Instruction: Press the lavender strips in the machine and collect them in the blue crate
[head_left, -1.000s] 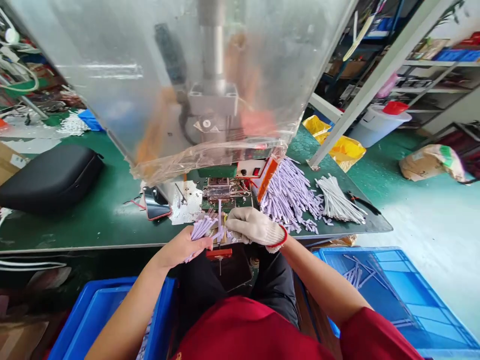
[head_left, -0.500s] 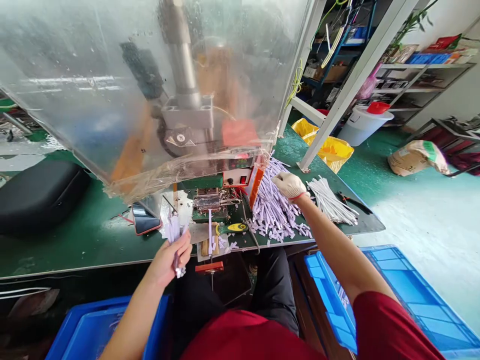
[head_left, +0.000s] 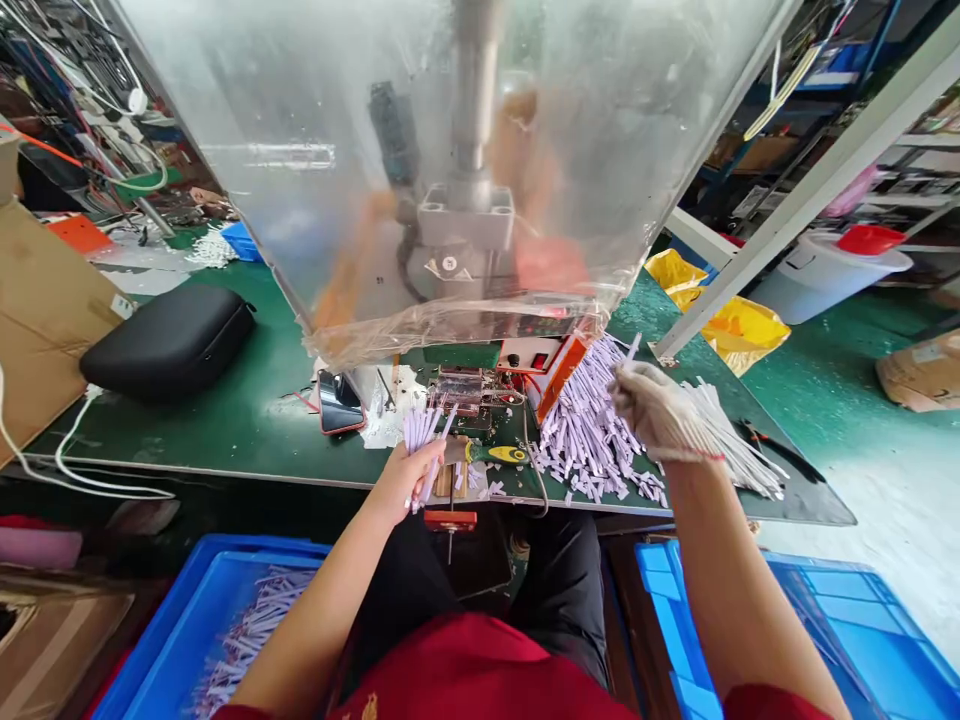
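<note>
My bare left hand is closed around a bundle of thin lavender strips, their ends fanning upward. It is just in front of the small metal fixture under the machine. In a white glove, my right hand is above the right part of a loose pile of lavender strips. Its fingers are pinched together, and one lavender strip sticks up from them. Between the hands lies a scraper with a yellow and black handle, beside scattered short strip pieces.
A cloudy plastic guard hangs over the press. White strips and pliers lie at right. A phone and black case are at left. Blue bins flank my legs below the green table.
My view has turned left. My left hand has come nearer the fixture with its bundle. My right hand has drawn back from the pile, and a strip now shows in its fingers.
</note>
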